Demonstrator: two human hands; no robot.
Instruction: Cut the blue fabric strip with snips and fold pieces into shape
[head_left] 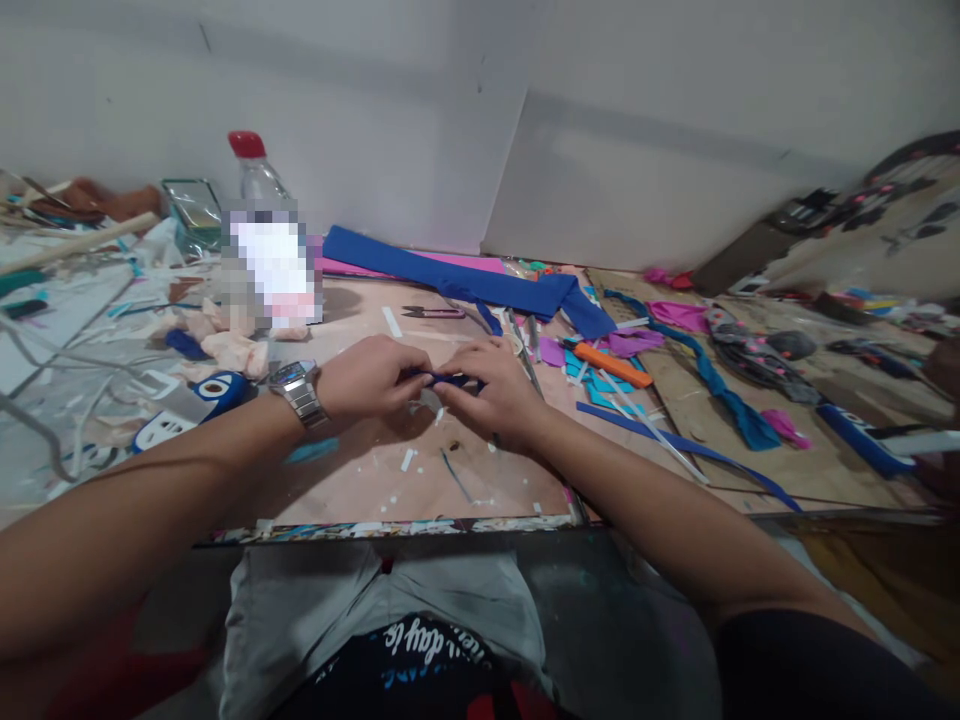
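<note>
My left hand point(371, 380), with a metal watch point(298, 390) on its wrist, pinches one end of a small dark blue strip of fabric point(448, 380). Fingers of my right hand point(499, 395) are closed on the same strip, and the two hands almost meet over the table. Most of the strip is hidden by the fingers. Just beyond my hands lie a pair of thread snips point(433, 312) and a long folded band of blue fabric point(442, 275). An orange utility knife point(613, 364) rests to the right of my right hand.
A bottle with a red cap point(247, 145) stands at the back left, partly blurred out. White-and-blue power strips point(191, 410) with cables lie left. A narrow blue strip point(690, 445) and a twisted teal cloth point(705, 370) lie right. The table's front edge point(420, 530) is near my lap.
</note>
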